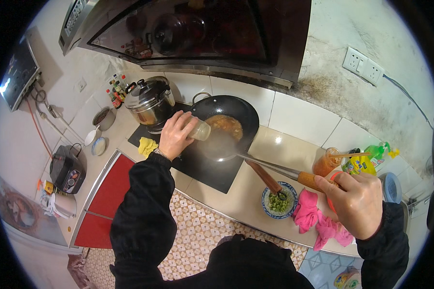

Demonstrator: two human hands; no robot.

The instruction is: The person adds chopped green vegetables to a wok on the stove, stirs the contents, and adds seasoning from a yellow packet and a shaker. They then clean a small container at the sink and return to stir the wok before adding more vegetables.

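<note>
My left hand (178, 134) grips a glass jar (201, 130) tilted on its side, its mouth end over the wok. Black inside, the wok (243, 108) stands on the cooktop with a reddish-brown, saucy food (226, 126) in it. Steam blurs the near part of the pan. In my right hand (354, 202) is the wooden handle of a metal-shafted cooking utensil (271, 164); its head reaches into the wok and is hidden by steam. The wok's wooden handle (263, 175) points toward a blue-patterned bowl (264, 207) of chopped greens (279, 203).
A lidded steel pot (148, 103) stands left of the wok, near a yellow cloth (147, 146). Pink cloths (306, 209) lie by the bowl. Behind them stands a jar of red sauce (326, 162) with chopsticks across it. The range hood (202, 36) overhangs the back.
</note>
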